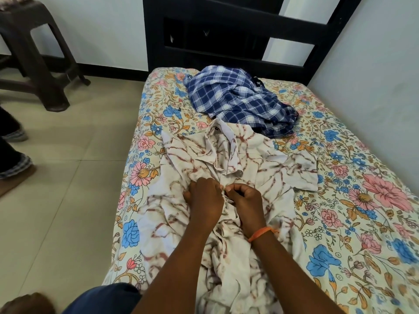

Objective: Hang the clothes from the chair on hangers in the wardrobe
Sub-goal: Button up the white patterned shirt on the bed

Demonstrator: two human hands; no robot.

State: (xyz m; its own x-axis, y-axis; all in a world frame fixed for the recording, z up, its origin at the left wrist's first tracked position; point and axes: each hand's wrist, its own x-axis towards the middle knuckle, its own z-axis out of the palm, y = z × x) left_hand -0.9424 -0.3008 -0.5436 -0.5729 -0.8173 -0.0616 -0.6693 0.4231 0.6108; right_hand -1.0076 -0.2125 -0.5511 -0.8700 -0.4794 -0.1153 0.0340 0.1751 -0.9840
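Observation:
A white shirt with brown streaks (260,159) lies spread on the bed, collar pointing away from me. My left hand (205,198) and my right hand (246,201) meet at the shirt's front placket just below the collar. Both pinch the fabric there with curled fingers. An orange band circles my right wrist. A blue and white checked shirt (238,100) lies crumpled farther up the bed, touching the white shirt's collar. No hanger or wardrobe is in view.
The bed carries a floral sheet (353,200), with a dark headboard (226,30) behind and a pale wall to the right. A dark plastic chair (34,53) stands on the tiled floor at far left. Another person's feet (11,143) show at the left edge.

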